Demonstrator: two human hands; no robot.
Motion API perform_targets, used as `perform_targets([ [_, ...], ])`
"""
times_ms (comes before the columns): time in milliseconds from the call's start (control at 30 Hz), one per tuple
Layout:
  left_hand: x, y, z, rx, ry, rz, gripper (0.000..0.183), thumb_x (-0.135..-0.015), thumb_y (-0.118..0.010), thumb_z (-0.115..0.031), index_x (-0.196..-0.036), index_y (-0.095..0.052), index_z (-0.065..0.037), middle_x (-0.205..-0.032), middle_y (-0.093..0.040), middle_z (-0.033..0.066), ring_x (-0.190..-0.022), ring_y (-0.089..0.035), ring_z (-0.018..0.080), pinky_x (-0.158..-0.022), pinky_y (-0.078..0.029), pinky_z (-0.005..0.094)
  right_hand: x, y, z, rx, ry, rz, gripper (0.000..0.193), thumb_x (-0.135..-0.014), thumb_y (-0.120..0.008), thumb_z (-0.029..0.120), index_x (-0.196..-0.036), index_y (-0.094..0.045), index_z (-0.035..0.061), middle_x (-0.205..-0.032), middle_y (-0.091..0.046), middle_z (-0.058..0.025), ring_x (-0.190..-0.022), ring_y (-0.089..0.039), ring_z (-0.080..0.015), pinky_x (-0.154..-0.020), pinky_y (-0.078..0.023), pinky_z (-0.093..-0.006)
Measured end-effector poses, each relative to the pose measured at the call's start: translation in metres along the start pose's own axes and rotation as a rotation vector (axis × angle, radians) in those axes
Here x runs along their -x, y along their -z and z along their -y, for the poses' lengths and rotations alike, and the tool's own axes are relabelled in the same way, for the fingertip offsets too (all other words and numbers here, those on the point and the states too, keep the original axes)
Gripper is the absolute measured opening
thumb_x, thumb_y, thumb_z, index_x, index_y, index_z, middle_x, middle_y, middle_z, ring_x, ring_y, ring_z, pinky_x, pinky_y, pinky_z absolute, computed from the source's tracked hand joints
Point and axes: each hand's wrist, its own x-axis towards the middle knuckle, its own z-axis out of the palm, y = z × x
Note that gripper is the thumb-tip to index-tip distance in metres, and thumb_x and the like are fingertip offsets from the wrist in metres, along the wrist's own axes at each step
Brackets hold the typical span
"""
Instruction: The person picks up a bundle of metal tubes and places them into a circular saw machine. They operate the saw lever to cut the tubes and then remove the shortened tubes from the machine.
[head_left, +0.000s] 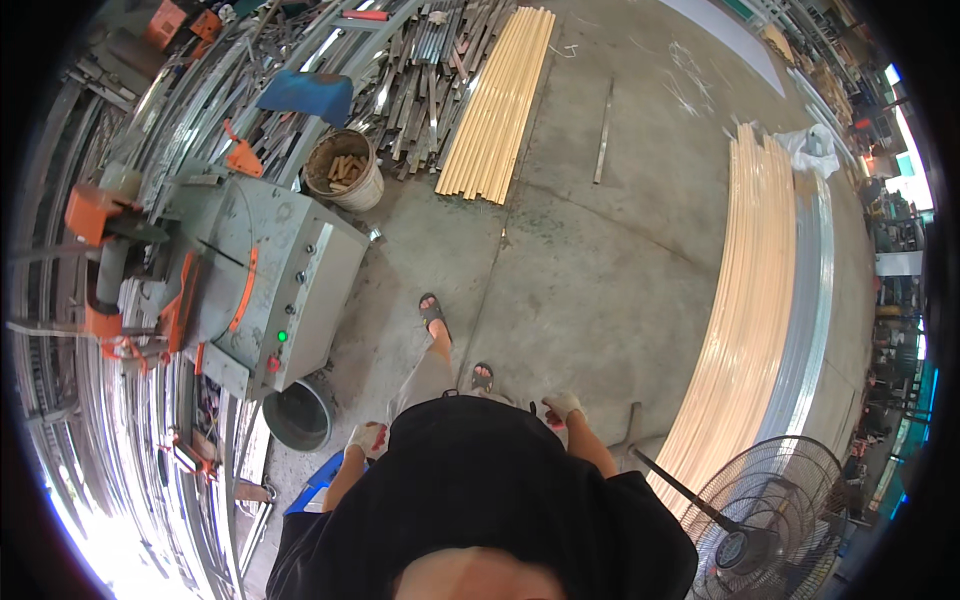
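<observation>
My left hand (367, 438), in a pale glove with red patches, hangs beside my left hip. It is nearest to the dark round tub (298, 440) and the blue container (325, 478) on the floor, and apart from both. My right hand (562, 405), in a similar glove, is by my right hip, close to the edge of my black shirt (480, 470). No object shows plainly in either hand. Both hands are small here and partly turned away, so I cannot make out how their fingers are set.
A grey saw machine (335, 290) with orange parts stands at left, beside a bucket (365, 190) of short offcuts. Long yellowish profiles (500, 100) lie ahead; another long stack (745, 300) is at right. A pedestal fan (765, 520) stands near right. Metal lengths crowd the left.
</observation>
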Motion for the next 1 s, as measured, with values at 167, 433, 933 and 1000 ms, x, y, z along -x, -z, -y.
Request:
perform_targets([
  [167, -0.099, 0.075, -0.115, 0.324, 0.205, -0.19, 0.021, -0.09, -0.066, -0.024, -0.093, -0.075, -0.005, -0.072, -0.067, 0.0017, -0.062, -0.06, 0.0109, -0.052, -0.044, 0.0296, -0.006, 0.031, 0.105, 0.067, -0.015, -0.068, 0.032, -0.085, -0.075, 0.031, -0.086, -0.071, -0.0008, -0.071, -0.069, -0.0116, -0.057, -0.067, -0.0214, -0.052, -0.057, -0.039],
  [433, -0.223, 0.155, -0.329, 0.521, -0.004, -0.264, 0.024, -0.099, -0.06, -0.016, -0.114, -0.072, -0.002, -0.09, -0.07, -0.0001, -0.075, -0.061, 0.008, -0.067, -0.048, 0.0244, -0.027, 0.085, 0.336, -0.206, 0.239, -0.116, 0.041, -0.084, -0.078, 0.031, -0.104, -0.069, -0.0042, -0.084, -0.071, -0.0102, -0.064, -0.069, -0.0195, -0.055, -0.057, -0.0343],
  [933, -0.263, 0.003, -0.318, 0.486, 0.845, -0.277, 0.027, -0.099, -0.056, -0.016, -0.114, -0.071, 0.0, -0.088, -0.069, 0.0008, -0.072, -0.056, 0.0076, -0.063, -0.045, 0.0245, -0.61, 0.011, 0.612, -1.036, -0.01, 0.329, 0.039, -0.093, -0.074, 0.034, -0.123, -0.066, 0.0096, -0.11, -0.071, -0.0115, -0.1, -0.07, -0.0268, -0.083, -0.06, -0.0487],
  [1000, -0.222, -0.024, -0.32, 0.408, 0.856, -0.191, 0.027, -0.098, -0.052, -0.013, -0.11, -0.072, -0.001, -0.087, -0.07, 0.0021, -0.067, -0.055, 0.0073, -0.06, -0.044, 0.0247, -0.664, -0.029, 0.641, -1.232, -0.155, 0.37, 0.039, -0.096, -0.07, 0.034, -0.128, -0.063, 0.012, -0.117, -0.069, -0.0122, -0.105, -0.068, -0.0325, -0.086, -0.059, -0.0531],
])
